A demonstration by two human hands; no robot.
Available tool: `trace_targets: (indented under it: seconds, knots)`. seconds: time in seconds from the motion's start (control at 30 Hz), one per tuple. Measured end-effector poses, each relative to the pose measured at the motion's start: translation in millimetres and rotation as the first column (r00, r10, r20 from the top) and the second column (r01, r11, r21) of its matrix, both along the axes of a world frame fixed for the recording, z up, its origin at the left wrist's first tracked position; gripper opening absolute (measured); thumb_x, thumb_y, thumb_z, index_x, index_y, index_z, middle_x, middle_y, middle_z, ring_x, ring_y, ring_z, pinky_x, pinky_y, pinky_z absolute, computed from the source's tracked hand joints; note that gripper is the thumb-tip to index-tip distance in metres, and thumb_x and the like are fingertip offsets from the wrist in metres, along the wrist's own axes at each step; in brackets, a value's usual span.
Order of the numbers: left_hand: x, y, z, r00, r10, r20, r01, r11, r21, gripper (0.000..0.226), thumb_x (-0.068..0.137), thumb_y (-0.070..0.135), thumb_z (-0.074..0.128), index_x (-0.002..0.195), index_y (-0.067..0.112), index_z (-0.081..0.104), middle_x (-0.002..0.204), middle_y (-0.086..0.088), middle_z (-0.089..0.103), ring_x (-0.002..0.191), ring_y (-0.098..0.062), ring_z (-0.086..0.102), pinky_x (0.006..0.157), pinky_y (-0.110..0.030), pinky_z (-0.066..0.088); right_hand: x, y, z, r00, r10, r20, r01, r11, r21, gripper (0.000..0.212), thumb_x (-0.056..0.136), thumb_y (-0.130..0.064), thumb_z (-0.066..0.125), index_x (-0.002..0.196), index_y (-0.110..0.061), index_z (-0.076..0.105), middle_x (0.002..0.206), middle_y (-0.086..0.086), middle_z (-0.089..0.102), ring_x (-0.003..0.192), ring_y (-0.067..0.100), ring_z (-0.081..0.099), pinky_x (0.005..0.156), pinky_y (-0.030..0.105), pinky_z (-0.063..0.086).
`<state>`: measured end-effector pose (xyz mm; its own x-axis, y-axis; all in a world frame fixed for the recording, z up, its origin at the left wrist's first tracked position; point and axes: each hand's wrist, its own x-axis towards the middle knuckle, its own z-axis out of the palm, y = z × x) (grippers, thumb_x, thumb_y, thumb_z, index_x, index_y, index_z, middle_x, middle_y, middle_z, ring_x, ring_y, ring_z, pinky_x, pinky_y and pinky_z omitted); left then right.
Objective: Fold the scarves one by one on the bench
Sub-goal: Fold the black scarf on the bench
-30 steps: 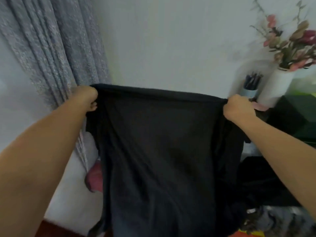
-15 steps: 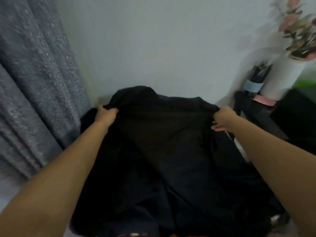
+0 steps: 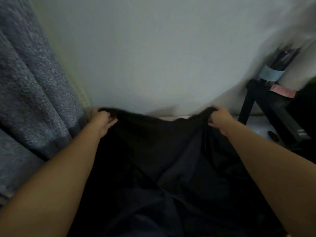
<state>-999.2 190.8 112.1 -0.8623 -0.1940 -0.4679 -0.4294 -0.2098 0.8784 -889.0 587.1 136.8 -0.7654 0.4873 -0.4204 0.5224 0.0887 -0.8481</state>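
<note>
The black scarf (image 3: 162,159), held high a second before, had come down at frame centre; left hand (image 3: 102,120) and right hand (image 3: 220,118) fingers pinched its far corners, ready for spreading flat.

You are looking at a dim, flat-lit frame with a cool grey cast and no glare. The black, crumpled fabric scarf (image 3: 159,168) in the lower centre swallows nearly all detail; only faint folds show. A soft shadow lies on the pale plain wall (image 3: 153,57) just above the scarf's sagging top edge. Motion blur smears the upper right, where the dark pens in a light-blue cup (image 3: 273,72) streak diagonally. The speckled grey-blue curtain (image 3: 30,100) at left bows with wide-angle distortion.
</note>
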Motion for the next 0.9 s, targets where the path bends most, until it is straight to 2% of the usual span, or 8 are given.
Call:
trace_targets:
  seconds: [0.1,0.2,0.37,0.5,0.6,0.67,0.8,0.9]
  knots:
    - [21.3,4.8,0.8,0.959,-0.272,-0.085,0.251,0.947,-0.200,0.087,0.095,0.013,0.062,0.159,0.041,0.011,0.159,-0.001,0.033,0.140,-0.028,0.039,0.115,-0.046,0.037,13.5,-5.5,-7.2,0.969,0.243,-0.040,-0.244,0.969,-0.029,0.087,0.097,0.003,0.054,0.159,-0.037,0.006,0.160,0.000,0.023,0.141,0.026,0.036,0.112,0.043,0.039]
    - [101.3,14.6,-34.0,0.803,-0.596,0.004,0.469,0.627,-0.623,0.067,0.095,0.023,0.066,0.155,0.029,0.038,0.155,0.003,0.040,0.142,-0.017,0.038,0.120,-0.034,0.029,69.5,-18.3,-34.7,0.838,0.525,0.146,-0.544,0.784,0.299,0.085,0.094,-0.005,0.062,0.160,-0.025,0.012,0.160,0.004,0.026,0.146,0.023,0.030,0.119,0.031,0.026]
    - [279.8,-22.2,-138.4,0.852,-0.432,0.295,0.404,0.186,-0.896,0.052,0.097,0.036,0.058,0.148,0.026,0.050,0.159,-0.022,0.029,0.141,-0.046,0.031,0.114,-0.059,0.032,214.6,-46.1,-127.5,0.733,0.494,0.468,-0.681,0.523,0.513,0.063,0.094,-0.026,0.063,0.151,-0.020,0.038,0.157,0.012,0.028,0.139,0.036,0.034,0.117,0.040,0.031]
    - [331.8,-68.9,-164.7,0.939,-0.105,0.329,0.343,0.170,-0.924,0.051,0.085,0.016,0.076,0.134,0.022,0.066,0.136,-0.033,0.046,0.113,-0.054,0.046,0.089,-0.069,0.040,280.1,-38.8,-162.7,0.750,0.250,0.612,-0.655,0.411,0.634,0.064,0.091,-0.031,0.065,0.148,-0.014,0.042,0.142,0.015,0.045,0.125,0.038,0.045,0.101,0.046,0.046]
    - [328.4,-93.9,-155.2,0.907,-0.210,0.365,0.405,0.195,-0.893,0.039,0.088,-0.001,0.060,0.127,0.008,0.064,0.110,-0.028,0.058,0.094,-0.046,0.059,0.079,-0.051,0.051,283.5,-20.0,-153.1,0.704,0.240,0.668,-0.710,0.254,0.657,0.044,0.087,-0.011,0.061,0.130,-0.010,0.055,0.113,0.011,0.061,0.102,0.031,0.059,0.082,0.040,0.052]
    - [329.8,-110.9,-142.7,0.845,-0.266,0.464,0.494,0.055,-0.868,0.020,0.088,0.001,0.053,0.107,0.007,0.060,0.098,-0.018,0.060,0.089,-0.039,0.063,0.075,-0.044,0.053,275.5,1.1,-135.7,0.717,0.204,0.667,-0.697,0.205,0.687,0.034,0.083,-0.003,0.059,0.117,-0.007,0.060,0.105,0.014,0.063,0.096,0.033,0.061,0.077,0.041,0.052]
    - [343.6,-169.8,-178.7,0.714,-0.072,0.696,0.696,-0.033,-0.717,0.039,0.092,0.033,0.051,0.128,0.019,0.059,0.121,-0.009,0.062,0.110,-0.030,0.063,0.094,-0.043,0.053,261.3,56.5,-98.8,0.780,0.074,0.622,-0.622,0.207,0.755,0.026,0.084,-0.006,0.059,0.110,-0.003,0.059,0.104,0.019,0.061,0.096,0.038,0.061,0.077,0.044,0.054]
    - [334.6,-152.7,-161.0,0.633,-0.053,0.772,0.767,-0.095,-0.635,0.055,0.087,0.047,0.048,0.135,0.024,0.057,0.134,-0.007,0.059,0.119,-0.028,0.059,0.102,-0.043,0.049,252.8,69.5,-83.0,0.582,0.065,0.810,-0.801,0.213,0.559,0.032,0.092,-0.018,0.053,0.124,-0.019,0.056,0.123,0.008,0.057,0.116,0.029,0.054,0.091,0.039,0.050]
